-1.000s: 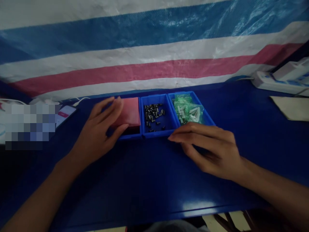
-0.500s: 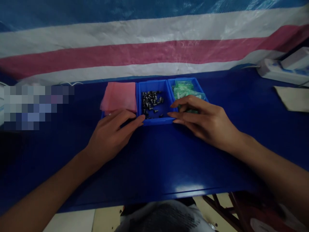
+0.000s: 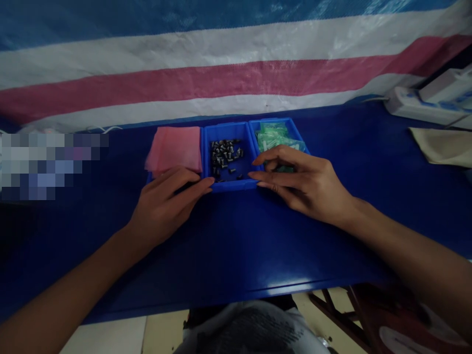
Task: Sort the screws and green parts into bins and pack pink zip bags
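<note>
Three blue plastic bins stand side by side on the table. Pink plastic bags (image 3: pixel 175 147) lie stacked in the left bin. Several small black screws (image 3: pixel 224 151) are scattered over the floor of the middle bin (image 3: pixel 236 185). Clear and green bags with pale pieces (image 3: pixel 275 137) fill the right bin (image 3: pixel 298 132). My left hand (image 3: pixel 165 204) is closed at the front wall of the left bin, its thumb tip by the middle bin's corner; some fingertips are hidden. With fingers bent, my right hand (image 3: pixel 302 184) grips the front rim where the middle and right bins meet.
The blue table (image 3: pixel 228 246) ends at a near edge. A striped sheet (image 3: pixel 236 81) hangs behind it. White power strips (image 3: pixel 420 105) and a beige cloth-like piece (image 3: pixel 442 146) lie at the right. A blurred patch covers things at the left. A brown stool (image 3: pixel 383 314) stands below, right.
The whole view has shifted slightly, so bins, hands and background appear a little further left. My hands keep their places at the bins.
</note>
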Motion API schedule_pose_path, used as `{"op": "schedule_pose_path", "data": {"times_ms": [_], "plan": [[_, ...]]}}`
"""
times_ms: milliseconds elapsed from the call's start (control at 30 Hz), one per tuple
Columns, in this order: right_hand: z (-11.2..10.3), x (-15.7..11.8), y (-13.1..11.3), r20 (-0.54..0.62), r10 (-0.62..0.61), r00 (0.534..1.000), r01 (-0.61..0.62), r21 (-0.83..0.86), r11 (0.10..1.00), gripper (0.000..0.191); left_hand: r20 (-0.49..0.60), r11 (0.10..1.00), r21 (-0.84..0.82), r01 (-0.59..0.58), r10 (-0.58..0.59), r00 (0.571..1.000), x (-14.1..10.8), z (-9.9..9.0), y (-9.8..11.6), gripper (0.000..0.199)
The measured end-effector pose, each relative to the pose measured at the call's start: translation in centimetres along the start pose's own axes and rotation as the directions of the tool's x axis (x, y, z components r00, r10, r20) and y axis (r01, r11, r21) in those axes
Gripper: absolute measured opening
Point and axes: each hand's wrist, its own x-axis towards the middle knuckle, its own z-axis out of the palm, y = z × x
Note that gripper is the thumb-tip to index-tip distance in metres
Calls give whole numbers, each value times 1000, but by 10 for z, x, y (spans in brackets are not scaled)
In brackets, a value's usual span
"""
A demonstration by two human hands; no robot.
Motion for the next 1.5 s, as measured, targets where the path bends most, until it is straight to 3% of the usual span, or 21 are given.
{"op": "schedule_pose_path", "data": {"times_ms": [333, 533, 767, 933, 1200, 1500], "plan": [[0, 3, 6, 20, -28, 999, 29, -25, 999, 18, 20, 998, 54, -34, 33, 999, 4, -2, -3, 38], [2, 3, 3, 23, -3, 1000, 4, -68, 998, 18, -1, 997, 49, 67, -67, 998, 0, 4, -1, 50], [4, 4, 3, 0, -2, 1000, 2, -62, 998, 17, 94, 999, -52, 11, -6, 996, 3, 1, -6, 51], [8, 5, -4, -20, 28, 999, -29, -52, 998, 16, 113, 997, 52, -65, 59, 992, 4, -4, -5, 44], [4, 6, -12, -180, 5, 984, -18, -75, 997, 21, -27, 970, 198, -140, 149, 989, 11, -17, -1, 26], [2, 9, -20, -251, 42, 967, -45, -9, 999, 29, -50, 987, 128, -97, 104, 993, 9, -23, -3, 36]]}}
